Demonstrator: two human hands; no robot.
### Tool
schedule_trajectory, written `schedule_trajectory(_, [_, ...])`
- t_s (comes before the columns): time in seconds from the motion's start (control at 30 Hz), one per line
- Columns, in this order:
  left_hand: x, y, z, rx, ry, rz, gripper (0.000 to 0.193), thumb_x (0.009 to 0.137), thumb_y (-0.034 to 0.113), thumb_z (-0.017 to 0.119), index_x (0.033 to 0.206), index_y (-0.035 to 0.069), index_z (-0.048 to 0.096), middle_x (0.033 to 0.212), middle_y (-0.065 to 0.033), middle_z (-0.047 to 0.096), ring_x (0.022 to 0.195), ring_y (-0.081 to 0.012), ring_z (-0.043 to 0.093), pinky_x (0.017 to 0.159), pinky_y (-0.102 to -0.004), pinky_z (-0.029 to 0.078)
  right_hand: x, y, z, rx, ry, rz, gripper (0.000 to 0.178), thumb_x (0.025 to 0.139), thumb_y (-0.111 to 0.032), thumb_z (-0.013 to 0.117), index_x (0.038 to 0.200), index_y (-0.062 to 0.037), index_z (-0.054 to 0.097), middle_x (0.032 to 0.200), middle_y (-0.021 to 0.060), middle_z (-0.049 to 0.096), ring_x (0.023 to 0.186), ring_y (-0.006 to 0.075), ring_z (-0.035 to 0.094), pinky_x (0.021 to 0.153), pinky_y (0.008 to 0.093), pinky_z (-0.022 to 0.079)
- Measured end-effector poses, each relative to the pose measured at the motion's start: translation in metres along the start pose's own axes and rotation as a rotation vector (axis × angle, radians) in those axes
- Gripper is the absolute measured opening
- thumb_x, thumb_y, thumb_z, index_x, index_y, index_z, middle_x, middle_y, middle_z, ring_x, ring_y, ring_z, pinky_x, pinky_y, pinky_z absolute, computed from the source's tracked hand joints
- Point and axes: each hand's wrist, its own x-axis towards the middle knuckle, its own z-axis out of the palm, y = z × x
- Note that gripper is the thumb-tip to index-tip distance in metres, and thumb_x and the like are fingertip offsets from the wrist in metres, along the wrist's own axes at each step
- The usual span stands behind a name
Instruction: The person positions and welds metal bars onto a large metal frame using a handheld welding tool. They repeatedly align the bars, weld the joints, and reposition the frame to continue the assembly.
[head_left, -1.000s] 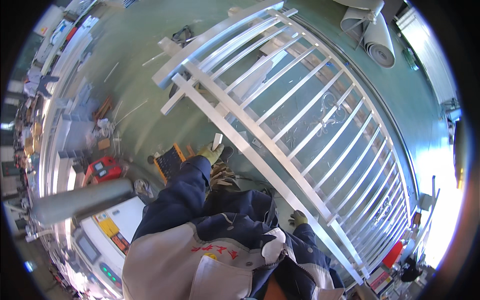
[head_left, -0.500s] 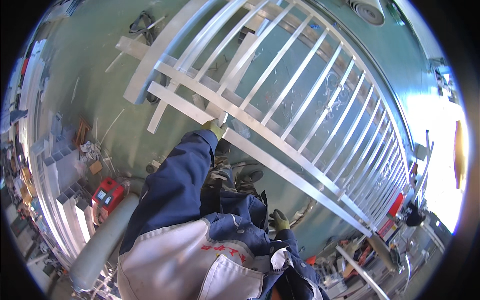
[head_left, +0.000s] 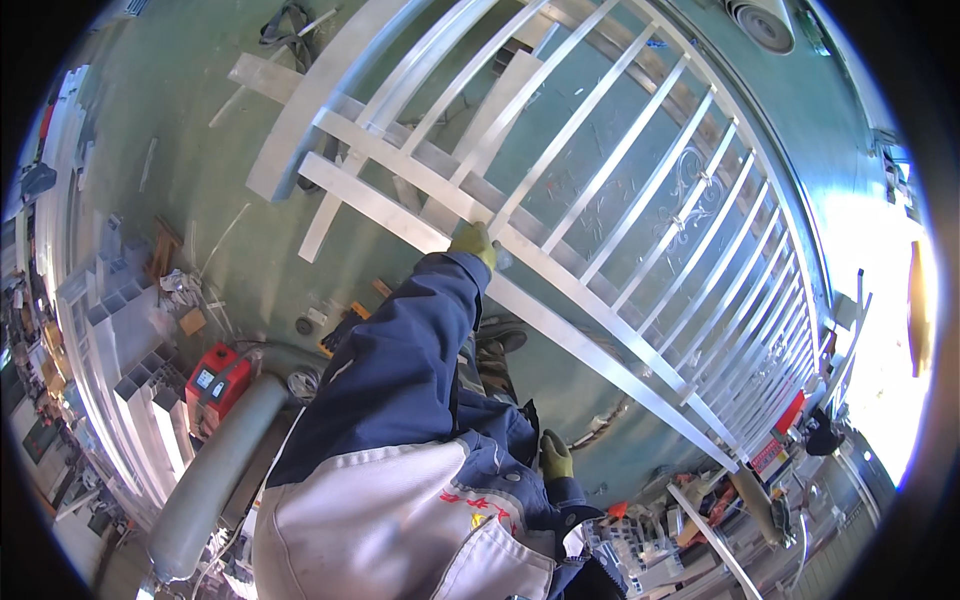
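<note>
My left hand (head_left: 474, 243), in an olive-yellow work glove, is closed over the gap between a loose white metal bar (head_left: 560, 330) and the lower rail (head_left: 400, 165) of a white metal railing. Its fingertips are at the rail, near the foot of an upright; what they hold, if anything, is hidden. Across that gap the loose bar runs roughly alongside the railing. Low by my body hangs my right hand (head_left: 556, 456), gloved the same way, its fingers stretched loosely and nothing visible in it.
The railing has many slanted uprights and a scroll ornament (head_left: 690, 190). Broad white beams (head_left: 320, 100) lie under its left end. At lower left are a red machine (head_left: 218, 380), a grey cylinder (head_left: 215, 480) and stacked hollow profiles (head_left: 140, 385). Tools and scraps clutter the lower right.
My left hand has moved right and slightly up, from the loose bar toward the railing. A short shiny piece beside it is no longer visible. My right hand has shifted slightly.
</note>
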Motion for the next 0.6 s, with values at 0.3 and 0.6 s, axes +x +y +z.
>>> schedule_trajectory(0.3, [0.013,0.001,0.010,0.172,0.017,0.058,0.058,0.085,0.045,0.079,0.125,0.009,0.057,0.127,-0.0205,0.061,0.112,-0.0399,0.067,0.094,-0.0486,0.055,-0.018,-0.008,0.014,0.006,0.059,-0.001,0.045,0.102,-0.026,0.065,0.141,-0.0044,0.060,0.109,0.0090,0.072,0.080,0.0152,0.067,0.069,0.0288,0.054])
schedule_trajectory(0.6, [0.012,-0.002,0.003,0.123,0.008,-0.050,0.056,0.085,0.045,0.080,0.122,0.008,0.060,0.122,-0.0204,0.064,0.112,-0.0399,0.067,0.093,-0.0498,0.055,-0.015,-0.008,0.024,-0.063,0.061,-0.007,0.046,0.100,-0.026,0.066,0.140,-0.0041,0.061,0.107,0.0071,0.073,0.079,0.0136,0.066,0.069,0.0281,0.054])
